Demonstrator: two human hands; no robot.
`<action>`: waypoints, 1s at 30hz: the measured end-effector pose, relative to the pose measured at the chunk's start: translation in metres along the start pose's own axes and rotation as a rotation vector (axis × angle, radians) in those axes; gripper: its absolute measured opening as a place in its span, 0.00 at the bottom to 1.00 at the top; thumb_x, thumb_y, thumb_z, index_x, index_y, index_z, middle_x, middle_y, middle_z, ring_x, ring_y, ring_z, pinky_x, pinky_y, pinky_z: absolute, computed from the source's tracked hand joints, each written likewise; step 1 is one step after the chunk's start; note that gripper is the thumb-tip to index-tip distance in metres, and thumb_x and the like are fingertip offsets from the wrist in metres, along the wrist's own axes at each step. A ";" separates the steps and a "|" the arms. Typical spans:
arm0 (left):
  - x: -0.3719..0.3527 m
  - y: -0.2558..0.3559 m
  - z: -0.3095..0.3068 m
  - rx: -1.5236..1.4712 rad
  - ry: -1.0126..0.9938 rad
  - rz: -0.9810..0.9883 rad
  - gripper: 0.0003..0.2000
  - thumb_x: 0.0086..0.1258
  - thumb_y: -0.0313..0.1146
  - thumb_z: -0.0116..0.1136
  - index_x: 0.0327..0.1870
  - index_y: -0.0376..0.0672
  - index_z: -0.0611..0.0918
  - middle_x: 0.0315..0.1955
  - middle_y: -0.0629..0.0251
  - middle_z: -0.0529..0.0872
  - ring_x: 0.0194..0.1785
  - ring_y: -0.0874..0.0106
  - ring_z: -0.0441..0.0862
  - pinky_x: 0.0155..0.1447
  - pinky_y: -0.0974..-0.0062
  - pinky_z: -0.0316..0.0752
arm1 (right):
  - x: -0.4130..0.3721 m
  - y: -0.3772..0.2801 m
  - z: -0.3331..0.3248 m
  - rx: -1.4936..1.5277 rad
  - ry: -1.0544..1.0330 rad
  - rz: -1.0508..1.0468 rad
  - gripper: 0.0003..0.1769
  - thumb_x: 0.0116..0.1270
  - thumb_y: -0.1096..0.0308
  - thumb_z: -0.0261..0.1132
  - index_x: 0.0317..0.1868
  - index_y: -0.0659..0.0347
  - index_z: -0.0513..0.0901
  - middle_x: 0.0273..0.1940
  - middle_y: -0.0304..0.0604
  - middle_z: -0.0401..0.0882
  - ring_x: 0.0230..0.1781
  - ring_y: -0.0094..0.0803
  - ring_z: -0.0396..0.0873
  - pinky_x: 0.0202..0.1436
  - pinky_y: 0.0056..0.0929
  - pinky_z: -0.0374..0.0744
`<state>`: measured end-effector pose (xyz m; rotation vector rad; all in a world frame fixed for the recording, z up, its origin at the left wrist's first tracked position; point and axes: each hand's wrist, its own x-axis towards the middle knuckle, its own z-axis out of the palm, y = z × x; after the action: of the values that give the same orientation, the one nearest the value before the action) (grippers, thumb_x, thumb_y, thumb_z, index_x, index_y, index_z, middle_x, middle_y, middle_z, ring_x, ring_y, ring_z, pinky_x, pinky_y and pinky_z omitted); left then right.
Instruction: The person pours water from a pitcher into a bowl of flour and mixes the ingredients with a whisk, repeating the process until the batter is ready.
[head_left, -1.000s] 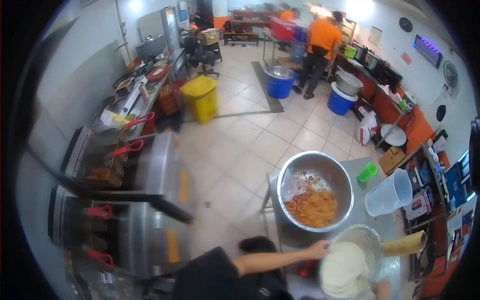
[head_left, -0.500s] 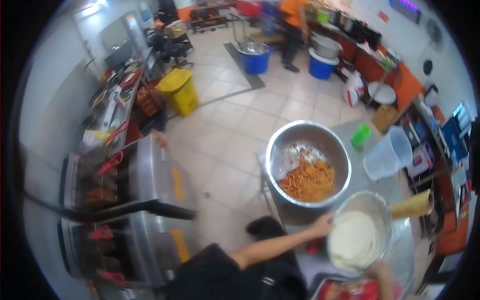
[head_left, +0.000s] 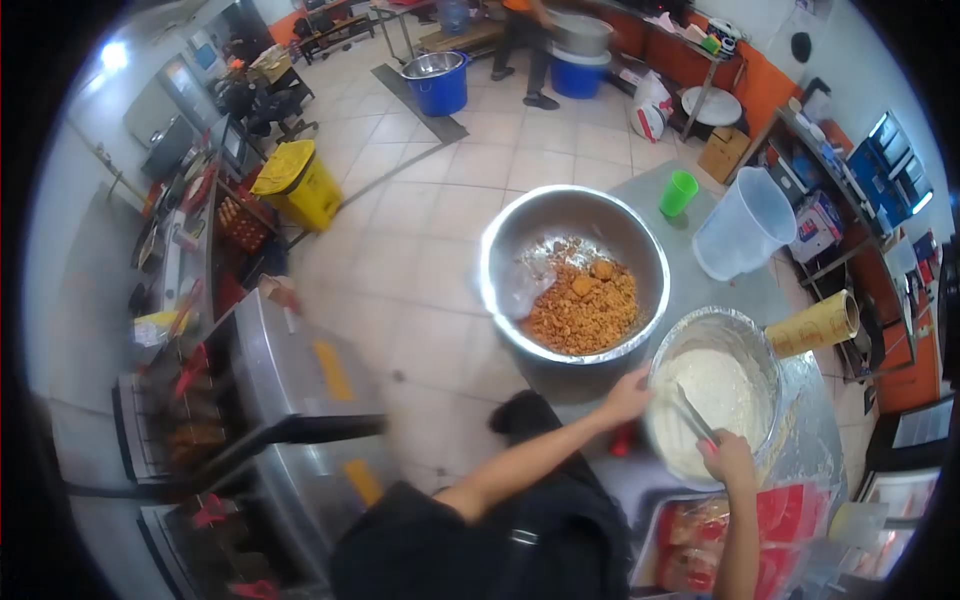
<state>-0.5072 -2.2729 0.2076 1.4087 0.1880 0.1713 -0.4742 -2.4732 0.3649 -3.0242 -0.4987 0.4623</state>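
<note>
So I'm counting two round steel bowls sitting out, the big crumb-filled bowl (head_left: 560, 215) and the smaller flour bowl (head_left: 745, 325). Also one thin metal utensil (head_left: 690, 412), one green plastic cup (head_left: 679, 192), one clear plastic jug (head_left: 745, 222), two blue round plastic tubs (head_left: 440, 95) (head_left: 578, 80) and one yellow plastic bin (head_left: 300, 185).

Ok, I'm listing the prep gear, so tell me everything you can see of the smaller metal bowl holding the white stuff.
The smaller bowl is round, of shiny metal, upright on the metal table, close beside the large bowl of orange-brown crumbs. A white mass, floury or doughy, fills most of it. The left hand holds its rim; the right hand holds a metal utensil dipped into the white mass. A tan roll lies at its right side.
</note>
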 end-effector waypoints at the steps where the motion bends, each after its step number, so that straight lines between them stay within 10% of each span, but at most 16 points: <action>1: 0.001 0.005 0.000 -0.003 -0.016 -0.013 0.29 0.59 0.27 0.50 0.66 0.41 0.62 0.44 0.58 0.80 0.43 0.72 0.77 0.50 0.77 0.70 | -0.013 0.003 -0.014 0.034 -0.088 0.021 0.20 0.52 0.53 0.63 0.39 0.60 0.80 0.32 0.56 0.79 0.38 0.50 0.78 0.44 0.44 0.75; 3: 0.006 0.007 -0.002 0.116 0.037 0.168 0.27 0.60 0.26 0.49 0.64 0.39 0.64 0.57 0.51 0.73 0.56 0.68 0.73 0.59 0.74 0.67 | -0.032 0.014 -0.022 0.048 -0.118 0.042 0.26 0.49 0.50 0.65 0.42 0.62 0.79 0.35 0.57 0.79 0.39 0.51 0.78 0.43 0.44 0.75; 6: 0.003 0.008 -0.004 0.422 -0.021 0.151 0.19 0.61 0.25 0.50 0.54 0.35 0.72 0.45 0.58 0.81 0.50 0.68 0.77 0.54 0.73 0.71 | -0.063 0.037 -0.041 0.025 -0.034 0.063 0.27 0.51 0.49 0.65 0.43 0.64 0.76 0.36 0.59 0.78 0.38 0.53 0.77 0.39 0.44 0.76; 7: 0.005 -0.001 0.004 -0.095 -0.056 -0.041 0.20 0.62 0.23 0.47 0.58 0.35 0.70 0.46 0.60 0.80 0.50 0.73 0.76 0.51 0.76 0.72 | -0.068 0.042 -0.040 0.024 0.073 0.084 0.27 0.51 0.50 0.65 0.44 0.64 0.75 0.34 0.58 0.78 0.37 0.53 0.77 0.39 0.44 0.76; 10: 0.007 -0.005 0.002 -0.018 -0.044 -0.125 0.25 0.64 0.24 0.47 0.64 0.39 0.64 0.47 0.66 0.78 0.37 0.83 0.74 0.35 0.87 0.69 | -0.068 0.032 -0.063 0.029 0.109 0.284 0.28 0.53 0.49 0.64 0.45 0.64 0.75 0.34 0.59 0.79 0.39 0.53 0.78 0.41 0.46 0.75; 12: 0.007 -0.006 0.001 0.010 0.015 -0.140 0.25 0.59 0.27 0.49 0.60 0.31 0.68 0.51 0.52 0.78 0.52 0.70 0.75 0.54 0.77 0.69 | -0.056 0.031 -0.052 0.054 0.146 0.323 0.27 0.55 0.49 0.62 0.45 0.65 0.76 0.35 0.60 0.79 0.39 0.53 0.78 0.42 0.45 0.75; 20: 0.006 0.012 0.004 -0.152 -0.037 -0.185 0.19 0.61 0.25 0.48 0.55 0.32 0.72 0.43 0.62 0.81 0.44 0.74 0.77 0.48 0.77 0.72 | 0.004 0.041 0.011 0.068 -0.186 0.346 0.25 0.60 0.52 0.56 0.43 0.70 0.77 0.40 0.61 0.78 0.43 0.53 0.78 0.49 0.43 0.74; 22: 0.008 0.001 0.002 -0.166 -0.113 -0.163 0.28 0.62 0.22 0.45 0.66 0.42 0.61 0.49 0.67 0.77 0.35 0.83 0.75 0.31 0.85 0.70 | -0.001 0.036 -0.006 0.062 -0.206 0.354 0.26 0.60 0.51 0.56 0.43 0.70 0.77 0.41 0.61 0.78 0.44 0.53 0.77 0.49 0.42 0.74; 30: 0.014 -0.002 -0.002 -0.118 -0.124 -0.179 0.26 0.65 0.25 0.47 0.66 0.41 0.61 0.52 0.64 0.76 0.42 0.77 0.78 0.39 0.80 0.76 | 0.011 0.047 0.016 0.113 -0.186 0.395 0.27 0.61 0.51 0.55 0.45 0.71 0.74 0.43 0.63 0.77 0.47 0.53 0.76 0.51 0.42 0.74</action>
<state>-0.4937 -2.2683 0.2049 1.2738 0.1972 -0.0527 -0.4545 -2.5145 0.3423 -2.9799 0.1249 0.7659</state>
